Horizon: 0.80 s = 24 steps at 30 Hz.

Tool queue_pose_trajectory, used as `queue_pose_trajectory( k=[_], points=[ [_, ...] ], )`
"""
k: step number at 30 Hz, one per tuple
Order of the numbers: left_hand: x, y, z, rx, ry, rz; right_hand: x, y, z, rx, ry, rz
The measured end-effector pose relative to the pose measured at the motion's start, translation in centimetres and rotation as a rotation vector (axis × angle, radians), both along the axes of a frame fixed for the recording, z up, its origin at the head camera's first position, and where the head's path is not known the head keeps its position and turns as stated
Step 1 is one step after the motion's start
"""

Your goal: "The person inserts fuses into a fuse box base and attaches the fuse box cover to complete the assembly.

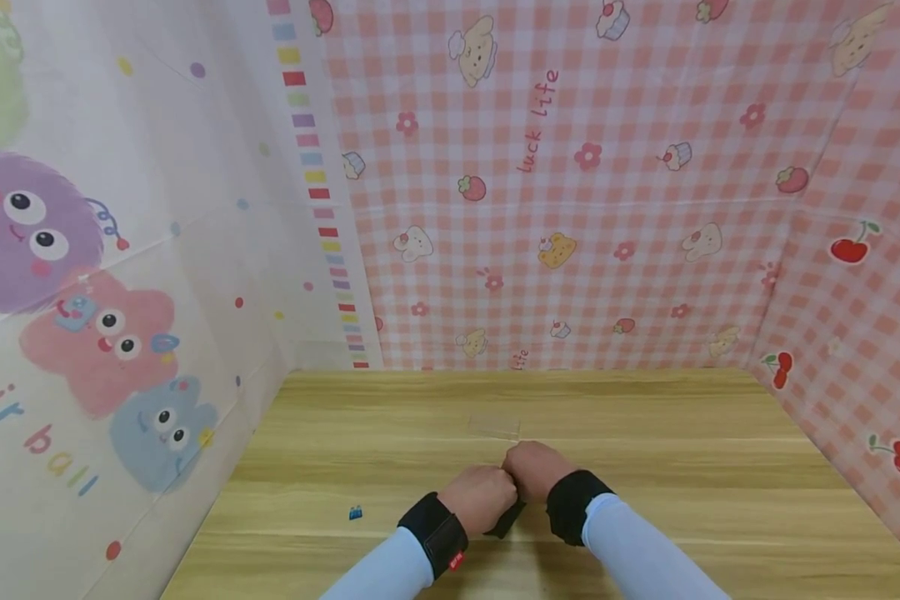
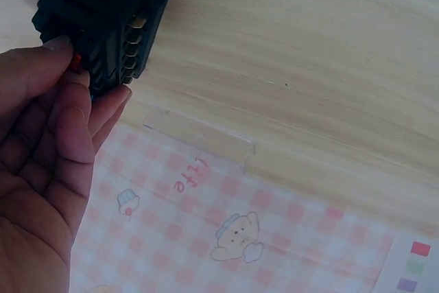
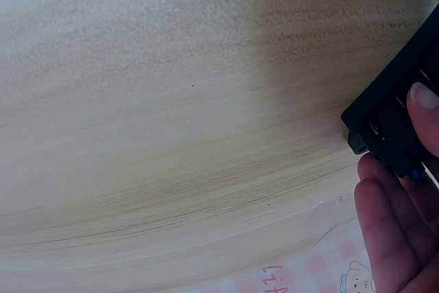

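Note:
A black fuse block (image 2: 103, 5) with a row of brass screw terminals (image 2: 132, 49) down one side is between both hands. My right hand (image 1: 540, 468) grips one end of it, with the thumb laid over the slotted face in the right wrist view. Between thumb and forefinger, my left hand (image 1: 480, 498) pinches a small red blade fuse (image 2: 76, 64) right at the block's slots; its lower part is hidden by the fingers. A small blue piece (image 3: 416, 173) shows at the block's edge near the right fingers. In the head view the hands cover most of the block (image 1: 504, 523).
A blue blade fuse (image 1: 356, 512) lies on the wooden table (image 1: 307, 467) left of the hands. Beyond them, a clear plastic cover (image 1: 494, 427) lies flat. Patterned cloth (image 1: 570, 200) hangs along the table's back and sides.

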<state>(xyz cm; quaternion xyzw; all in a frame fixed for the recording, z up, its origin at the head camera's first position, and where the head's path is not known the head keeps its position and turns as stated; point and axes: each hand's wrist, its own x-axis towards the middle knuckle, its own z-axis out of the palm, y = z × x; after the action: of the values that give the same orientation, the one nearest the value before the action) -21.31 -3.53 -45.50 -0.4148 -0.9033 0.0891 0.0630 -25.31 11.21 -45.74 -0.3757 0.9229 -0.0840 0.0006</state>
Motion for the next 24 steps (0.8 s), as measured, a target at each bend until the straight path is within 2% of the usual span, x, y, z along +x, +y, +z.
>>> queue_pose_trajectory(
  k=[11, 18, 24],
  points=[
    [-0.21, -0.41, -0.35, -0.003, 0.048, -0.021, 0.28, -0.03, 0.74, -0.004, -0.020, -0.003],
    [-0.20, -0.30, -0.50, -0.028, 0.038, -0.011, 0.18, 0.08, 0.28, 0.002, -0.008, -0.010],
    [-0.26, -0.49, -0.90, -0.003, 0.045, -0.022, 0.29, 0.16, 0.18, -0.009, -0.018, -0.006]
  ],
)
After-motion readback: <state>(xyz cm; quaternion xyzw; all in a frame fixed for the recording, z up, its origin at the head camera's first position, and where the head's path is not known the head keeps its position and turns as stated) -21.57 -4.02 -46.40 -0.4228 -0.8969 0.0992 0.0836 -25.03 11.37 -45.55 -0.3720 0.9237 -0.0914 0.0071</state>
